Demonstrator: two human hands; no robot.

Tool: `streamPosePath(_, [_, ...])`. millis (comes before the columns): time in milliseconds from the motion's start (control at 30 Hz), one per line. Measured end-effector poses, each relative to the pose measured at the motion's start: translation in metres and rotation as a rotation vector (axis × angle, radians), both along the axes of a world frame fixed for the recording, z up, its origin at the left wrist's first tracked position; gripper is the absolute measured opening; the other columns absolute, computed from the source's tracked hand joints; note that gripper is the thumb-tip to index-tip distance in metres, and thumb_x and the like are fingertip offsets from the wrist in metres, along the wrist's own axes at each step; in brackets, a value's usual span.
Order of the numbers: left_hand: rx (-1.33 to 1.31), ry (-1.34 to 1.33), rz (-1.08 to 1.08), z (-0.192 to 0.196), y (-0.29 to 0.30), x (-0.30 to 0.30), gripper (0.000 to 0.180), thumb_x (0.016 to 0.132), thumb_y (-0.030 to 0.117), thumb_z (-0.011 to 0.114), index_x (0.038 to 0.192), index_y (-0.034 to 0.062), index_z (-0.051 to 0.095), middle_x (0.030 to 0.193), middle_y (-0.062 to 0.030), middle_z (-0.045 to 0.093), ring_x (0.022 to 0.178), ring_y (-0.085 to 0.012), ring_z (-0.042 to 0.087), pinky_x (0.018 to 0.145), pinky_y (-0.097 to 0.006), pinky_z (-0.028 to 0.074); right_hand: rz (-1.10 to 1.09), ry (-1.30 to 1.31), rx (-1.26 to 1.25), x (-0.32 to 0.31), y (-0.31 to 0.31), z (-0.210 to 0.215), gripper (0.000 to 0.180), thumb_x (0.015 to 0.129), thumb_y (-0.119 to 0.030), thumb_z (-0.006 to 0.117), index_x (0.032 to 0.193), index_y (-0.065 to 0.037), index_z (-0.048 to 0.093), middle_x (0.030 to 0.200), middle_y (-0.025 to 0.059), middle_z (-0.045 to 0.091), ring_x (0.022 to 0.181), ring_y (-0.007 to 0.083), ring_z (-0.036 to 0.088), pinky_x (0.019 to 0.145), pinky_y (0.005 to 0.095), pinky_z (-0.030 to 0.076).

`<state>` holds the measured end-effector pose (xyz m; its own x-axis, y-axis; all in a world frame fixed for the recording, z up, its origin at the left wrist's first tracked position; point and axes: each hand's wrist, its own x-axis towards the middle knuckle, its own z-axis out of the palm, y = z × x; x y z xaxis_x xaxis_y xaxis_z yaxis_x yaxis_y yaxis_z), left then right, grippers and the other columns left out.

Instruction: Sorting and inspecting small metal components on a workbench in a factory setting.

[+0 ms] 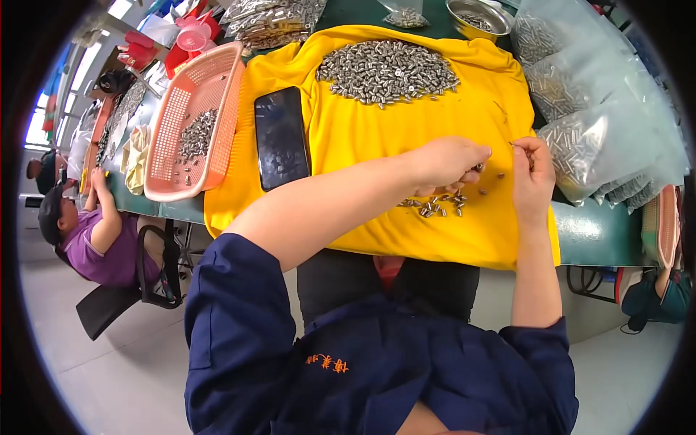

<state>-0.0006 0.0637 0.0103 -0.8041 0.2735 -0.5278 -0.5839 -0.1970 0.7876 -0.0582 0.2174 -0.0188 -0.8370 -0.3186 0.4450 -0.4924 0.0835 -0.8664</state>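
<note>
Head view: we see a small pile of metal cylinders (429,209) nearest, on yellow cloth (395,130) that probably stops rolling. Left hand (449,165) curls around metal parts (478,167), number hidden; right hand (535,165) pinches a tiny dark piece (513,145), likely for control, type unclear. Beyond, we count one phone (280,138), one pink perforated basket (196,94), one large cylinder pile (388,72), one steel bowl (499,20).

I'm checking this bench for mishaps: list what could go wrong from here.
The loose metal pieces beside the left hand might be knocked and scatter. The yellow cloth could shift if tugged, disturbing the large pile. The phone, lying close to the left forearm, might get bumped.
</note>
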Motion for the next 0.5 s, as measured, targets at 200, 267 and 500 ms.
streamPosePath(200, [0.288,-0.027,0.301,0.01,-0.024,0.01,0.018,0.081,0.022,0.049,0.068,0.012,0.042,0.052,0.0042,0.035,0.043,-0.0072,0.03,0.039,-0.021,0.024,0.051,-0.107,-0.025,0.0,-0.004,-0.003,0.005,0.08,-0.001,0.048,0.084,-0.003,0.05,0.068,-0.0044,0.044,0.057,0.0014,0.037,0.051,0.0151,0.032])
streamPosePath(267, [0.362,0.105,0.411,0.036,-0.056,0.021,0.018,0.079,0.019,0.051,0.065,0.0124,0.041,0.051,0.0044,0.033,0.042,-0.0071,0.028,0.04,-0.021,0.023,0.065,-0.143,-0.051,-0.002,0.0,-0.004,0.005,0.08,-0.002,0.048,0.085,-0.004,0.05,0.068,-0.0041,0.044,0.056,0.0021,0.037,0.051,0.0156,0.032])
streamPosePath(500, [-0.303,0.521,0.788,0.099,-0.271,0.116,0.027,0.087,0.028,0.04,0.067,0.0095,0.042,0.057,0.001,0.037,0.047,-0.0076,0.033,0.041,-0.021,0.025,-0.014,0.044,0.061,-0.008,0.006,-0.009,0.007,0.081,-0.002,0.046,0.086,-0.002,0.05,0.075,-0.0019,0.047,0.066,0.0044,0.042,0.061,0.0169,0.036])
